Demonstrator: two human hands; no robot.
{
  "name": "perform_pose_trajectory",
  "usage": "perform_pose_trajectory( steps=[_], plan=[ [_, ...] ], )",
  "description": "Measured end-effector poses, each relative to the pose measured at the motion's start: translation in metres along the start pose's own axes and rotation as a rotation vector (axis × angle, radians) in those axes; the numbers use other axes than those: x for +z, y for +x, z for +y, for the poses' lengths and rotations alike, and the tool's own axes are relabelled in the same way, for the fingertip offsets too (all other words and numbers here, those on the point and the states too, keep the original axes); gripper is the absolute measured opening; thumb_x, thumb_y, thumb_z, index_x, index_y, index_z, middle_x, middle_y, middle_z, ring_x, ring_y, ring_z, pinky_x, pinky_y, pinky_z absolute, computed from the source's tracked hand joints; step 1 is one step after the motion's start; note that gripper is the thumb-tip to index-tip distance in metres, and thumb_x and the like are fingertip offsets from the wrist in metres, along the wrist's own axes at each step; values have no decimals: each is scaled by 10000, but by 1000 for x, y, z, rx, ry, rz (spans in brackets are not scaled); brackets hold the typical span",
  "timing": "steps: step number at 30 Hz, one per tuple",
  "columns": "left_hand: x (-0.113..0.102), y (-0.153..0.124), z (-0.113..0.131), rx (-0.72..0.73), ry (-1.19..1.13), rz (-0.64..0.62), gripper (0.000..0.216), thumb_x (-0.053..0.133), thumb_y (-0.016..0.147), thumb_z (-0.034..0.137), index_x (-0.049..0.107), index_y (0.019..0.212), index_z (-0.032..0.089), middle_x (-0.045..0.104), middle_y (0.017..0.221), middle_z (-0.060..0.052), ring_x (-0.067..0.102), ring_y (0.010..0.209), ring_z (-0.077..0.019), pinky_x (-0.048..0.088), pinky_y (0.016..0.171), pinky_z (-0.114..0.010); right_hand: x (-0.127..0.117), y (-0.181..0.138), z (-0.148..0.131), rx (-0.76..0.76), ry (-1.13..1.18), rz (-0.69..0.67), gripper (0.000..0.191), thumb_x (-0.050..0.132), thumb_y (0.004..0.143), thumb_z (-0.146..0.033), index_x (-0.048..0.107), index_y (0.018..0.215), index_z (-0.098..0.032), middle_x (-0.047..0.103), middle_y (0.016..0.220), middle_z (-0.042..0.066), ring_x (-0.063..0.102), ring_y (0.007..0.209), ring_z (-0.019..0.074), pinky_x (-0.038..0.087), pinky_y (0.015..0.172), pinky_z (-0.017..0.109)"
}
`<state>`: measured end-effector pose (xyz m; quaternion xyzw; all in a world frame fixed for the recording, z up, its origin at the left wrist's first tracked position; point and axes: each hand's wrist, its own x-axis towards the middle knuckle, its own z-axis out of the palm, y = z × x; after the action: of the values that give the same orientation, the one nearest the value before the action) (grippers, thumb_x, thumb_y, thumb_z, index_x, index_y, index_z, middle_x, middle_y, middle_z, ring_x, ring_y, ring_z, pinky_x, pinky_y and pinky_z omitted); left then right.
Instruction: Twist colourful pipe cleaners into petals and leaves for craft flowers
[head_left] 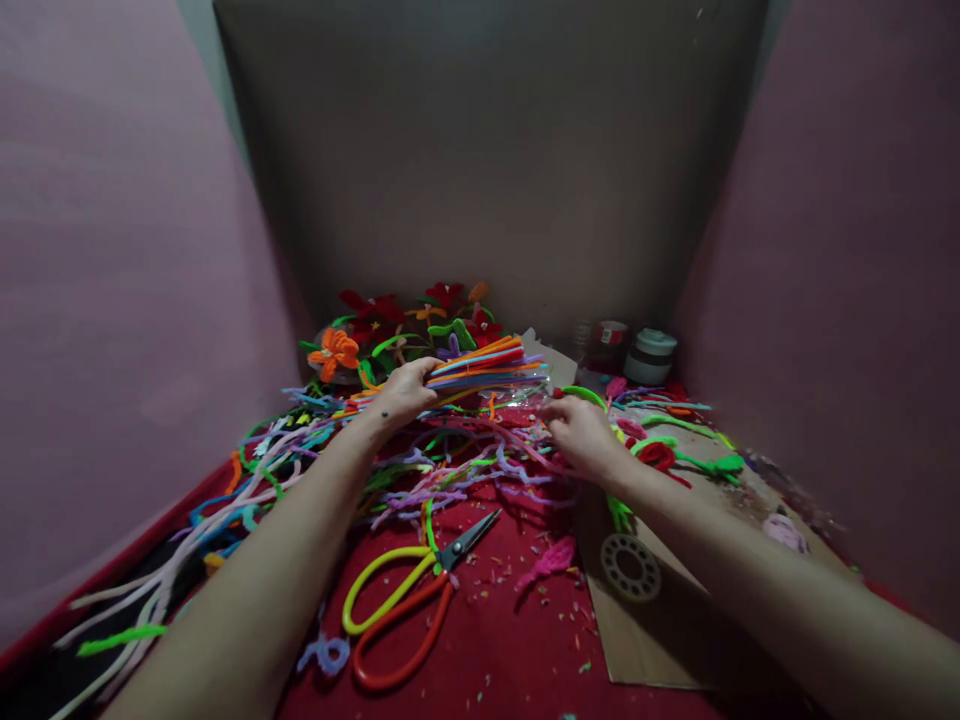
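Observation:
My left hand (409, 392) is wrapped around one end of a bundle of pipe cleaners (491, 365), in orange, red, blue and purple. The bundle is lifted above the heap and points to the right. Shiny clear plastic (517, 395) shows just below its far end. My right hand (583, 435) is closed, its curled fingers beside that plastic; what they hold, if anything, is hidden. Bent pink and purple pipe cleaners (457, 470) lie loose beneath both hands. Nearer to me, scissors (427, 590) with one yellow and one orange-red handle lie on the red cloth (480, 640), blades slightly apart.
Pipe-cleaner flowers (334, 350) in red and orange stand at the back. A lidded jar (651, 357) is at the back right. Cardboard (637, 650) on the right carries a pale ring with holes (631, 567). A pink twisted piece (551, 565) lies among scraps.

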<state>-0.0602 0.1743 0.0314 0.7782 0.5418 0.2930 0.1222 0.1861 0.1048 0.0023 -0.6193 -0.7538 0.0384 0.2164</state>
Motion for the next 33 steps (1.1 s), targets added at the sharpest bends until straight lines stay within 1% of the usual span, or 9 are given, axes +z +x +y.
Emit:
perform_pose_trajectory(
  steps=[4,5,7,12,15,17,24,30,33],
  plan=[
    [6,-7,0,45,25,2,437,574,629,337,604,1033,175,651,868,1,579,805,-168,440,702,-218,-17,5,5,236,500,366,314,370,723,-135,630,891,-83,663,802,92,598,720,159,442,654,249],
    [7,-8,-1,57,41,4,434,571,632,328,600,1037,176,648,874,-4,577,814,-171,441,710,-224,-19,5,4,236,611,450,284,395,708,-148,629,857,-84,655,766,82,587,682,153,441,632,248],
    [8,-10,-2,72,67,8,416,566,638,310,599,1032,178,644,886,-11,576,827,-175,441,726,-235,-21,7,3,169,710,534,237,441,692,-177,632,807,-97,642,726,61,568,652,145,439,627,251],
    [12,-12,0,88,104,16,383,566,642,287,606,1009,185,637,912,-20,574,851,-182,436,756,-252,-14,11,-11,61,621,465,180,546,680,-264,668,697,-134,638,704,50,564,684,153,431,674,268],
    [14,-13,2,97,138,27,366,566,647,275,610,1000,186,630,933,-30,570,868,-188,431,769,-259,-10,14,-20,87,537,419,196,572,675,-283,689,712,-130,641,702,52,553,681,151,413,660,259],
    [15,-14,2,104,168,35,354,568,649,266,612,992,191,624,939,-33,564,884,-194,426,784,-270,-7,17,-24,121,538,372,205,568,675,-287,690,699,-124,623,628,36,526,615,138,392,606,247],
    [25,-12,-3,109,298,65,383,535,655,166,592,1032,208,608,979,-49,537,943,-216,398,836,-332,0,17,-26,178,661,356,227,537,657,-305,647,601,-114,529,493,-2,446,512,113,330,509,228],
    [34,-9,-9,131,410,23,447,467,659,87,575,1079,195,592,1024,-72,519,975,-233,374,845,-362,3,5,-31,274,893,311,191,570,579,-300,617,549,-118,514,464,-14,431,480,106,344,507,234],
    [38,-9,-12,140,468,-1,484,431,672,66,548,1129,174,579,1064,-91,505,995,-244,364,844,-372,1,0,-32,315,935,324,180,585,549,-309,587,521,-132,502,461,-20,425,477,104,344,508,236]
  ],
)
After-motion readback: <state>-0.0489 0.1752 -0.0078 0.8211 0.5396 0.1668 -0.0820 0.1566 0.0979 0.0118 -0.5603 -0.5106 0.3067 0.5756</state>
